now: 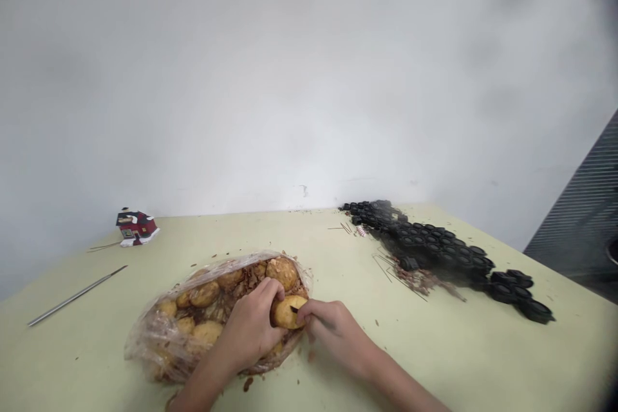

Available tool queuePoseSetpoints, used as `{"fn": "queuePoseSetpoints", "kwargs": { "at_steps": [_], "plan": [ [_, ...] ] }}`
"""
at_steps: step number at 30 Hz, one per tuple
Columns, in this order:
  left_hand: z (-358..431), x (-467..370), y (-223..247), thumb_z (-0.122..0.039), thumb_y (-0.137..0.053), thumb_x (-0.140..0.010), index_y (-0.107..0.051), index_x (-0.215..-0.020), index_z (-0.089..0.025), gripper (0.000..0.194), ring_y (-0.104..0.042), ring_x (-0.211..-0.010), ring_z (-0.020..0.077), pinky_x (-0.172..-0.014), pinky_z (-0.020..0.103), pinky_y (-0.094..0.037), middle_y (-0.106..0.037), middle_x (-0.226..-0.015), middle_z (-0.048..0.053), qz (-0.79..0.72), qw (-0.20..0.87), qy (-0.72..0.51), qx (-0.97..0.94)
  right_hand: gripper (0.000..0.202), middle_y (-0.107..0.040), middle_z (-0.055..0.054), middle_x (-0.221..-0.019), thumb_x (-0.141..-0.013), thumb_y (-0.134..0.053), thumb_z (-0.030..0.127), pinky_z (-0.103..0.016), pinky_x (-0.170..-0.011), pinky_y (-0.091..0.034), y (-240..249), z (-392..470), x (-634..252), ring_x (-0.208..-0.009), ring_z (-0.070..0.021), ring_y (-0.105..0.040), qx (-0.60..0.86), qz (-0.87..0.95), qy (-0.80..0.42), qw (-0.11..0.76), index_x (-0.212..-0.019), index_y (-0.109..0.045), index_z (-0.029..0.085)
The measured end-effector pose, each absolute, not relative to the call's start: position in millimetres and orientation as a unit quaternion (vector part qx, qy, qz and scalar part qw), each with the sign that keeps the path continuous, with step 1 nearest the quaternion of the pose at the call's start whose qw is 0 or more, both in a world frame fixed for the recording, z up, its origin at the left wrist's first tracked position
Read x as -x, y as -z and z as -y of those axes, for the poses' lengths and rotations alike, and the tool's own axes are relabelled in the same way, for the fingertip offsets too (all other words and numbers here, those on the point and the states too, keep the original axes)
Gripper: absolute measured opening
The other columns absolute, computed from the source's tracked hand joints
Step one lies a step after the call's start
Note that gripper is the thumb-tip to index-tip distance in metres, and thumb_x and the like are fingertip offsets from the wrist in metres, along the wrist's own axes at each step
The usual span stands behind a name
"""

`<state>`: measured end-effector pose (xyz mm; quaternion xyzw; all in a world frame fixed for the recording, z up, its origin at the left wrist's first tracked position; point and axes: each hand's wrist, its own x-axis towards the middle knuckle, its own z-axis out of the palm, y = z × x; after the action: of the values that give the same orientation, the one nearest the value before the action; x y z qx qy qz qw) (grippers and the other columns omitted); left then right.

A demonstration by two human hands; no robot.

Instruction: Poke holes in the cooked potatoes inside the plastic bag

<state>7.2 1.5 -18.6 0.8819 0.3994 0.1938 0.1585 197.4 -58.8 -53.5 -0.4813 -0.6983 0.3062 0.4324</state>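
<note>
In my left hand (258, 322) is a rounded yellow potato (288, 313), gripped from its left side over the right end of a clear plastic bag (145, 335). My right hand (333, 331) pinches a small tool with a dark tip (294, 309), which meets the potato's face. Most of that tool is hidden in my fingers, so its kind does not show. Several more potatoes (205, 294) lie in the open bag among brown scraps (248, 280).
A thin metal rod (77, 296) lies at the left, and a small red model house (137, 228) stands behind it. Many black round plastic pieces (434, 248) spread along the right, beside thin wires (383, 265) and a brownish heap (425, 280). Brown crumbs dot the pale table (347, 283).
</note>
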Motion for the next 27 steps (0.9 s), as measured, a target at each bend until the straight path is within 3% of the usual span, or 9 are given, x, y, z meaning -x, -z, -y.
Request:
{"fn": "queuePoseSetpoints", "kwargs": {
  "at_steps": [15,21,27],
  "plan": [
    [-1.1,-5.3,19.0,-0.014,-0.056,-0.065,-0.044,-0.087,-0.022,0.027,-0.051,-0.079,0.0163,-0.069,0.026,-0.035,-0.053,-0.091,-0.001,-0.389,0.155,-0.197,-0.886,0.024,-0.057,0.003,-0.057,-0.074,-0.039,0.017,-0.022,-0.058,-0.037,46.8,55.6,-200.0,-0.058,-0.0137,-0.053,0.538,0.618,-0.328,0.470,-0.073,-0.063,0.019],
    [-2.2,-3.8,21.8,-0.015,-0.056,-0.065,-0.045,-0.090,-0.022,0.028,-0.053,-0.079,0.0171,-0.069,0.027,-0.035,-0.054,-0.093,-0.001,-0.383,0.151,-0.200,-0.889,0.022,-0.054,0.004,-0.053,-0.075,-0.041,0.021,-0.024,-0.063,-0.041,38.9,60.0,-195.9,-0.057,-0.0140,-0.054,0.461,0.598,-0.435,0.491,-0.075,-0.063,0.018],
    [0.5,-3.9,15.5,-0.016,-0.058,-0.066,-0.052,-0.098,-0.024,0.033,-0.058,-0.086,0.0195,-0.074,0.028,-0.039,-0.058,-0.098,0.000,-0.389,0.150,-0.188,-0.889,0.024,-0.054,0.003,-0.057,-0.075,-0.040,0.020,-0.024,-0.059,-0.039,42.7,59.0,-199.2,-0.058,-0.0148,-0.053,0.541,0.594,-0.343,0.487,-0.074,-0.064,0.018]
  ]
}}
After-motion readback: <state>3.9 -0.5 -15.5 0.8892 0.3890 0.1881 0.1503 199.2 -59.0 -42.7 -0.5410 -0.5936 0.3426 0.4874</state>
